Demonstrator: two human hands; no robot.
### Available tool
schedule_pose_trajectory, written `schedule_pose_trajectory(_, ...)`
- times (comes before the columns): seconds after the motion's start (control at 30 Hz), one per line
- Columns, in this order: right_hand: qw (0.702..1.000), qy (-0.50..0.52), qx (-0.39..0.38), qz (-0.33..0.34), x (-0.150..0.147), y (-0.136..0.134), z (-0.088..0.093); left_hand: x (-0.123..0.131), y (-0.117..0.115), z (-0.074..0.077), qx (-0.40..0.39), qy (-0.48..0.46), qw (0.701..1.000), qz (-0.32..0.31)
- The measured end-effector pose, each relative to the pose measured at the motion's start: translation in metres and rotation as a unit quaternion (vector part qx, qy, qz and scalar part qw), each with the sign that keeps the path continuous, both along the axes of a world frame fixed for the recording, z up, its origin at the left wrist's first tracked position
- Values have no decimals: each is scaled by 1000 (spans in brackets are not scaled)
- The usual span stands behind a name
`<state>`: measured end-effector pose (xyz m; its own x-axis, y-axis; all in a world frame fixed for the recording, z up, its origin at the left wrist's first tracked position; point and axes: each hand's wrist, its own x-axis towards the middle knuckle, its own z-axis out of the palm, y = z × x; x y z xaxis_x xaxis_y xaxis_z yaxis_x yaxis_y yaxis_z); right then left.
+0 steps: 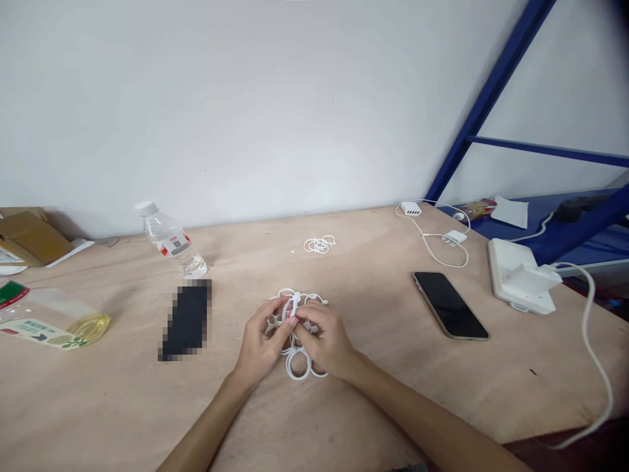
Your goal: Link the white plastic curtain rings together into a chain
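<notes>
A cluster of linked white plastic rings is held just over the middle of the wooden table. From its left side, my left hand pinches it with thumb and fingers. My right hand grips the same cluster from the right, its fingertips meeting the left thumb near the centre. One ring stands up between the fingertips, and larger rings hang toward me below the hands. Part of the cluster is hidden behind my fingers. Farther back lies a small heap of thin white rings.
Left of my hands are a blurred dark object, a tilted water bottle, an oil bottle and a cardboard box. On the right lie a phone, a power strip, a charger and cables beside a blue frame.
</notes>
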<state>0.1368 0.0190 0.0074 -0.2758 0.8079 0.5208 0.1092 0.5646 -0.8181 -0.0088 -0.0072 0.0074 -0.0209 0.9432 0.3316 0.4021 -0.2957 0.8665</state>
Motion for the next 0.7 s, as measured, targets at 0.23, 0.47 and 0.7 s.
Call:
schedule_pose_trajectory(0.23, 942, 133, -309, 12, 7, 13, 6, -8, 1, -3, 197, 205, 958, 19)
schedule_pose_trajectory(0.47, 911, 92, -392, 86, 8, 15, 9, -10, 2, -7, 265, 252, 931, 0)
schedule_pose_trajectory(0.7, 943, 46, -319, 84, 9, 14, 8, -8, 0, 4, 218, 152, 964, 2)
